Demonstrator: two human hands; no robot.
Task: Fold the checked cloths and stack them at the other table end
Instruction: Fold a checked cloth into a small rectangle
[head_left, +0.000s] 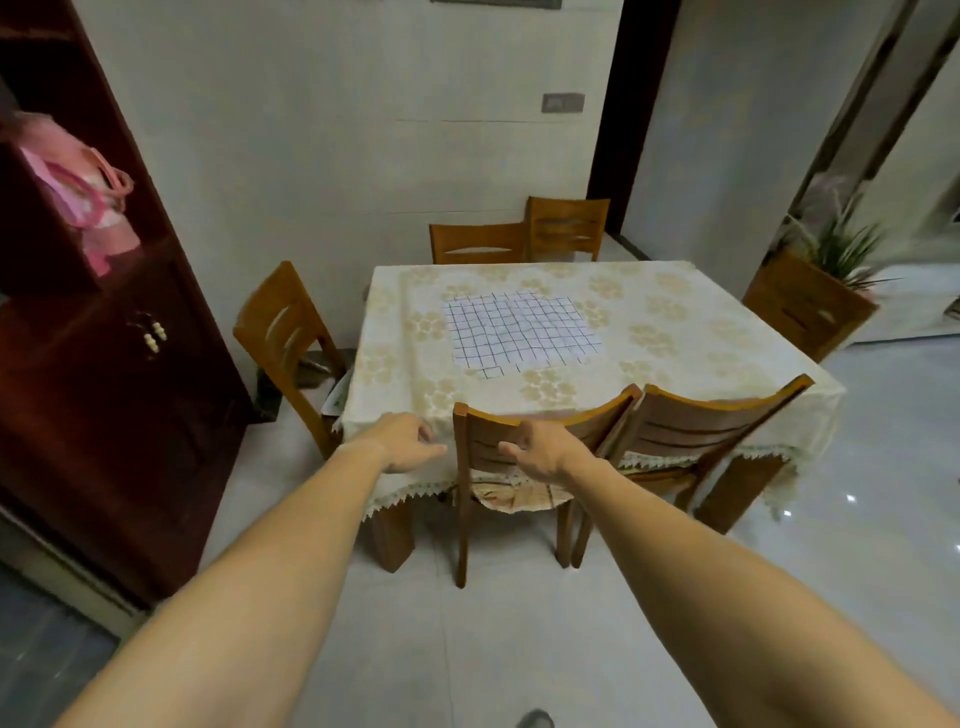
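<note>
- The floor (519, 649) is pale, shiny tile. There is lots of open floor in front of the table and on its right side.
- A tall dark red cabinet (104, 415) fills the left side. A pink bag (78, 182) sits on its open shelf. A strip of bare floor runs between the cabinet and the table.
- The table (727, 332) stands in the middle of the room. A cream tablecloth with flower shapes covers it, and a lace edge hangs down at the near side.
- Wooden chairs stand all round the table. Two are pushed in at the near edge: the near left chair (540, 431) and the near right chair (717, 415). One chair (280, 332) is at the left side, two are at the far end, and one is at the right.
- The checked cloth (519, 332) lies spread out flat in the middle of the table. It is white with dark lines. Its near edge is a little wavy. Bare tablecloth shows all round it.
- The left hand (405, 441) reaches out near the table's near left corner. Its fingers are loosely curled and hold nothing.
- The right hand (540, 449) is in front of the near left chair's back. Its fingers are spread apart and it is empty too.
- A green plant (841, 249) stands far off on the right.
</note>
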